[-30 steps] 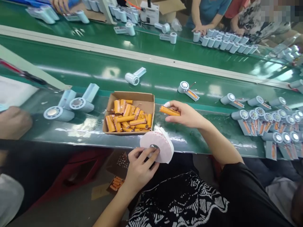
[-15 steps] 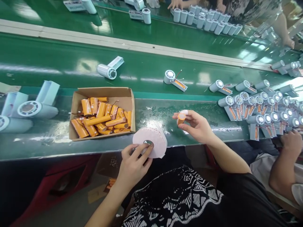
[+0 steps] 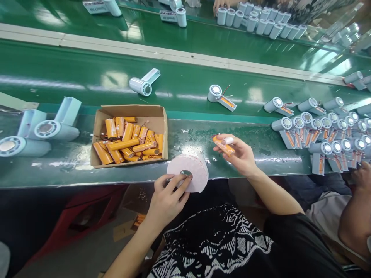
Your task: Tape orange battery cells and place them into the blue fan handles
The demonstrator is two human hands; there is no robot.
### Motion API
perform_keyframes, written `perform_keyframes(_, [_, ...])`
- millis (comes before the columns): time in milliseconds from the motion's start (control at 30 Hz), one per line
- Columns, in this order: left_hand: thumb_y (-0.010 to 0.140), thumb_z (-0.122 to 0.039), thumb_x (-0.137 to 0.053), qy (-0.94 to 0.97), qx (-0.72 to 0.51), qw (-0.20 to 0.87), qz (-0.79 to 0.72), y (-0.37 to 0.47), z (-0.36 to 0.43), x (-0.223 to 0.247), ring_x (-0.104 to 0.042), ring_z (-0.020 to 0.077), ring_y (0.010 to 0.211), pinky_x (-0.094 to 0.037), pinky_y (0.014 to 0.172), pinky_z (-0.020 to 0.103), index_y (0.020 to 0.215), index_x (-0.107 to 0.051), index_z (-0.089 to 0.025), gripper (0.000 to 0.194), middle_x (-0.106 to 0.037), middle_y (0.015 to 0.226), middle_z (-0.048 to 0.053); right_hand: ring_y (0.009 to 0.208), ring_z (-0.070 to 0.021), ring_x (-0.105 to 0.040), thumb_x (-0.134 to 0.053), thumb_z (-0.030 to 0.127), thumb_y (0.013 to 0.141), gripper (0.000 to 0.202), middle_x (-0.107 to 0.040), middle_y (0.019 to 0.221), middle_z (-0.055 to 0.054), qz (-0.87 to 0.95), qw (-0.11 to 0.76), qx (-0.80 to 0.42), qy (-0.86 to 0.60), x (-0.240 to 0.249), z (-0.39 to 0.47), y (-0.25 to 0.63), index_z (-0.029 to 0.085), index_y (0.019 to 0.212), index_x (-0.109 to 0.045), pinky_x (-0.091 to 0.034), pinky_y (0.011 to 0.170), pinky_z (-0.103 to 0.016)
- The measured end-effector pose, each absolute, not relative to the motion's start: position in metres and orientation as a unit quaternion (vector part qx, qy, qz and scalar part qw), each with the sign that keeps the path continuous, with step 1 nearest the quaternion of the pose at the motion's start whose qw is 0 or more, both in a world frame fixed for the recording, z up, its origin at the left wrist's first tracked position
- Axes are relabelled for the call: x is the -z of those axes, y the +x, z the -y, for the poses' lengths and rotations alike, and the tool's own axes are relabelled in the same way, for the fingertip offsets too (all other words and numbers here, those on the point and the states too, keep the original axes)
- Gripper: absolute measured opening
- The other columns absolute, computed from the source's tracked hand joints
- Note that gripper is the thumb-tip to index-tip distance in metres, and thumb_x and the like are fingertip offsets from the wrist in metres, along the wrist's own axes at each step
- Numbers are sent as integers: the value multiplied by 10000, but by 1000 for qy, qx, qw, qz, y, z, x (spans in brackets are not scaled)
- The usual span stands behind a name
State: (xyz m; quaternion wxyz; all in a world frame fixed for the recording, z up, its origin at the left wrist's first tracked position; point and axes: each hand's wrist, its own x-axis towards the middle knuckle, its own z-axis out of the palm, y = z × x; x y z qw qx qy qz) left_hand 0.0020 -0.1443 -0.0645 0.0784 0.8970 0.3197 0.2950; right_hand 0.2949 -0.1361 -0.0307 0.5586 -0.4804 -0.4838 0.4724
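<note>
My left hand (image 3: 171, 195) grips a wide roll of white tape (image 3: 194, 170) at the bench's front edge, fingertips in its centre hole. To the right, above the bench, my right hand (image 3: 239, 154) is closed on an orange-wrapped battery (image 3: 223, 146) with thin wires at its far end. White wrapping (image 3: 227, 141) covers one of that hand's fingertips. Left of the tape roll stands an open cardboard box (image 3: 130, 165) holding many similar orange batteries (image 3: 123, 144).
Light-blue fan housings (image 3: 56, 129) lie at the left. More of them, with orange batteries in their handles, crowd the right side (image 3: 321, 148). A few sit on the green conveyor belt (image 3: 179, 73). At the far right a co-worker's arm (image 3: 356, 216) is near.
The battery in my right hand has turned from end-on to lengthwise, showing its side and wires. My left hand keeps the tape roll. The whole view has shifted slightly.
</note>
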Motion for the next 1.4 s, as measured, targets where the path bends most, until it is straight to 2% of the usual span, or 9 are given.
perform_keyframes(100, [981, -96, -697, 902, -283, 74, -318, 2, 143, 64, -659, 248, 1061, -474, 1012, 424, 1274, -711, -198, 310, -790, 1154, 70, 1134, -270, -767, -869, 553, 867, 430, -710, 1417, -109, 485, 542, -518, -450, 37, 138, 293, 275, 1165, -734, -644, 1046, -540])
perform_keyframes(233, [984, -89, -687, 907, -279, 65, -310, 3, 141, 62, -655, 251, 1071, -473, 1009, 417, 1276, -711, -188, 309, -789, 1137, 72, 1311, -293, -707, -817, 482, 949, 246, -760, 1313, -98, 497, 541, -476, -484, 43, 140, 286, 268, 1058, -765, -643, 1074, -534])
perform_keyframes(300, [983, -77, -679, 907, -279, 65, -310, 3, 141, 63, -651, 250, 1078, -469, 1020, 414, 1270, -712, -174, 304, -788, 1136, 76, 1248, -269, -739, -804, 408, 968, 225, -730, 1377, -88, 492, 544, -463, -497, 42, 141, 283, 281, 1146, -749, -675, 1035, -506])
perform_keyframes(433, [990, -65, -662, 912, -263, 63, -308, 2, 141, 65, -644, 246, 1084, -460, 1039, 409, 1255, -718, -153, 285, -788, 1153, 84, 1073, -210, -786, -832, 319, 934, 460, -539, 1628, -84, 504, 502, -466, -526, 30, 146, 280, 315, 1359, -657, -718, 969, -431])
perform_keyframes(600, [955, -65, -697, 914, -251, 65, -312, -1, 141, 68, -631, 253, 1110, -471, 1033, 412, 1273, -735, -159, 334, -788, 1176, 78, 983, -176, -797, -882, 253, 860, 608, -415, 1717, -78, 528, 477, -443, -546, 16, 148, 285, 334, 1391, -598, -725, 948, -401])
perform_keyframes(800, [925, -85, -731, 917, -234, 66, -317, -3, 144, 71, -605, 271, 1158, -493, 1039, 414, 1377, -727, -214, 470, -787, 1208, 63, 923, -215, -815, -922, 318, 813, 754, -774, 1368, -97, 499, 419, -505, -566, 15, 142, 294, 291, 1458, -532, -719, 942, -449])
perform_keyframes(1100, [933, -57, -697, 923, -229, 80, -298, -3, 148, 75, -610, 279, 1189, -459, 1166, 477, 1365, -754, -213, 462, -786, 1237, 58, 968, -239, -829, -895, 302, 808, 528, -797, 1335, -65, 533, 352, -526, -561, 19, 139, 288, 268, 1308, -729, -712, 973, -478])
perform_keyframes(1267, [956, -93, -699, 918, -254, 56, -299, 2, 145, 70, -634, 264, 1105, -416, 1187, 500, 1430, -716, -202, 486, -799, 1166, 45, 1047, -259, -807, -974, 388, 719, 659, -810, 1284, -82, 391, 502, -533, -558, 46, 147, 273, 273, 1316, -721, -696, 1002, -495])
perform_keyframes(1400, [989, -145, -716, 901, -297, 14, -317, 17, 143, 62, -661, 214, 942, -443, 1002, 428, 1515, -639, -184, 533, -792, 1096, 46, 1174, -283, -772, -960, 514, 716, 706, -780, 1295, -86, 236, 669, -418, -567, 74, 167, 234, 324, 1314, -639, -660, 1054, -488])
